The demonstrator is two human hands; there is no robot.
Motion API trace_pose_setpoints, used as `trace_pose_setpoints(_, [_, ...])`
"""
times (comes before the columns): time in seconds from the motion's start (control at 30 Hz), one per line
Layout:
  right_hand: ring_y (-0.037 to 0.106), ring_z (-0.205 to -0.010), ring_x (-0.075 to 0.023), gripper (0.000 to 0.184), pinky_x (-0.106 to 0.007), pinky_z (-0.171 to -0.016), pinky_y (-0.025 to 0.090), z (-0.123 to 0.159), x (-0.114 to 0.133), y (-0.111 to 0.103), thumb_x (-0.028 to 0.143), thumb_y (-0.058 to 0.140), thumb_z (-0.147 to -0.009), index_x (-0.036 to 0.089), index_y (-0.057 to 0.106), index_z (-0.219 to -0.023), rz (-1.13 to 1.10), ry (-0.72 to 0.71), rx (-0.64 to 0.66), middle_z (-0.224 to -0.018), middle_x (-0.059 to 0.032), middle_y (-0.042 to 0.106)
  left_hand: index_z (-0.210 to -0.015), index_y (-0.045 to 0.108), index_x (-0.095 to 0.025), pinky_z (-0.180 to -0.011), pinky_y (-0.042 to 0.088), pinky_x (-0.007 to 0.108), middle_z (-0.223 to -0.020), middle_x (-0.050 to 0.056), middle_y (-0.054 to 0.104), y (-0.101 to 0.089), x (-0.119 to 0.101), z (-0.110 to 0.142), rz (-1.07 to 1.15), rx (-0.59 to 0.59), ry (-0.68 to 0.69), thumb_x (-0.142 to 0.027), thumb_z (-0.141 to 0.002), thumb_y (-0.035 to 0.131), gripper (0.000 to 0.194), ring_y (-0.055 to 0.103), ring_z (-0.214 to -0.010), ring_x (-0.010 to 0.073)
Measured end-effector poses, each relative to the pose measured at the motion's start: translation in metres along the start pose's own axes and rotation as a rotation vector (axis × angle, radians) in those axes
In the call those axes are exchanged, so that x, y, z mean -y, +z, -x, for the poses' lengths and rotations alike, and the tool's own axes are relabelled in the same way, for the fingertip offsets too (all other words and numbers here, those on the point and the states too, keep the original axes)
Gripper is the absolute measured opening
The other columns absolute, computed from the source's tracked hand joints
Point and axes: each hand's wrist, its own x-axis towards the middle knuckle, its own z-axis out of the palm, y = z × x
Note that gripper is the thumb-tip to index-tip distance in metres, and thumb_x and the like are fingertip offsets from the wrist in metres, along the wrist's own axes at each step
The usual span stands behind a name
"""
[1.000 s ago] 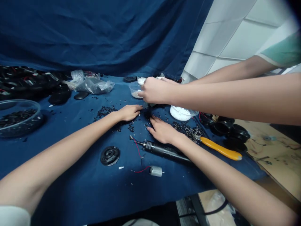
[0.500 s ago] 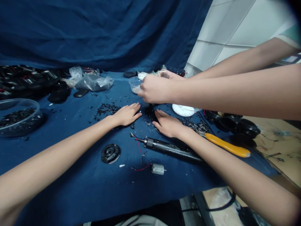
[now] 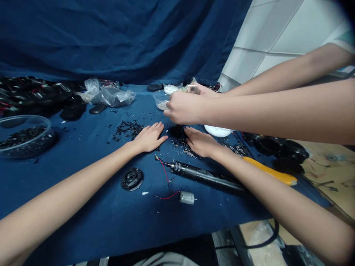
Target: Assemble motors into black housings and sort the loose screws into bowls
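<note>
On the blue cloth (image 3: 97,225), the left hand (image 3: 149,138) spreads wide beside loose black pieces (image 3: 126,129); the right hand (image 3: 201,142), flat and grasping nothing visible, borders small silvery pieces (image 3: 189,152); gathering seems underway; the next move calls for light sweeping.

The person's left hand (image 3: 151,137) and right hand (image 3: 202,143) were bare and slim-fingered, the long, slender forearms (image 3: 91,190) uncovered as well, and pale grey clothing (image 3: 166,260) with dark curved streaks showed at the body.
</note>
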Motion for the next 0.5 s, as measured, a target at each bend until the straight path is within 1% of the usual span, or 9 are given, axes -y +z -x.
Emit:
trace_pose_setpoints(0.1, [0.031, -0.142, -0.0275, 0.054, -0.041, -0.113, 0.034, 0.007, -0.002, 0.002, 0.022, 0.03, -0.097, -0.001, 0.037, -0.144, -0.008, -0.007, 0.005, -0.15, -0.021, 0.036, -0.149, 0.029, -0.008, -0.117, 0.023, 0.047, -0.157, 0.016, 0.025, 0.007, 0.0, 0.0, 0.009, 0.006, -0.014, -0.049, -0.099, 0.028, 0.064, 0.023, -0.146, 0.0295])
trace_pose_setpoints(0.2, [0.036, -0.139, -0.0293, 0.049, -0.044, -0.111, 0.037, 0.016, -0.003, 0.001, 0.024, 0.031, -0.098, 0.003, 0.043, -0.141, -0.016, 0.003, 0.001, -0.149, -0.0199, 0.039, -0.149, 0.028, -0.01, -0.118, 0.022, 0.045, -0.157, 0.015, 0.025, 0.009, 0.004, 0.001, 0.016, 0.007, -0.012, -0.048, -0.099, 0.027, 0.063, 0.023, -0.146, 0.0283])
trace_pose_setpoints(0.27, [0.041, -0.136, -0.0301, 0.046, -0.044, -0.109, 0.039, 0.018, -0.003, 0.0, 0.024, 0.032, -0.098, 0.005, 0.047, -0.138, -0.019, 0.019, -0.009, -0.147, -0.0199, 0.042, -0.149, 0.029, -0.01, -0.118, 0.023, 0.047, -0.157, 0.014, 0.026, 0.008, 0.004, 0.002, 0.016, -0.001, -0.009, -0.046, -0.1, 0.027, 0.061, 0.025, -0.145, 0.0285])
trace_pose_setpoints(0.37, [0.036, -0.139, -0.0285, 0.05, -0.042, -0.11, 0.038, 0.014, -0.002, 0.0, 0.022, 0.032, -0.098, 0.003, 0.038, -0.144, -0.019, 0.026, -0.027, -0.152, -0.0193, 0.034, -0.147, 0.033, -0.009, -0.116, 0.027, 0.049, -0.155, 0.016, 0.031, 0.005, 0.002, 0.005, 0.012, -0.036, 0.001, -0.041, -0.1, 0.03, 0.058, 0.029, -0.143, 0.0295])
trace_pose_setpoints(0.43, [0.033, -0.141, -0.0269, 0.052, -0.039, -0.111, 0.037, 0.012, 0.0, 0.0, 0.021, 0.032, -0.098, 0.002, 0.033, -0.146, -0.015, 0.009, -0.021, -0.153, -0.019, 0.032, -0.146, 0.037, -0.01, -0.116, 0.03, 0.045, -0.153, 0.014, 0.035, 0.002, -0.001, 0.008, 0.012, -0.065, 0.033, -0.033, -0.099, 0.031, 0.053, 0.034, -0.142, 0.0264])
trace_pose_setpoints(0.5, [0.038, -0.138, -0.028, 0.049, -0.04, -0.109, 0.04, 0.014, 0.001, 0.0, 0.021, 0.031, -0.098, 0.002, 0.039, -0.143, -0.009, 0.001, -0.005, -0.15, -0.0195, 0.038, -0.143, 0.042, -0.014, -0.115, 0.034, 0.039, -0.15, 0.009, 0.042, -0.002, -0.002, 0.012, 0.015, -0.078, 0.082, -0.025, -0.097, 0.032, 0.048, 0.04, -0.138, 0.0214])
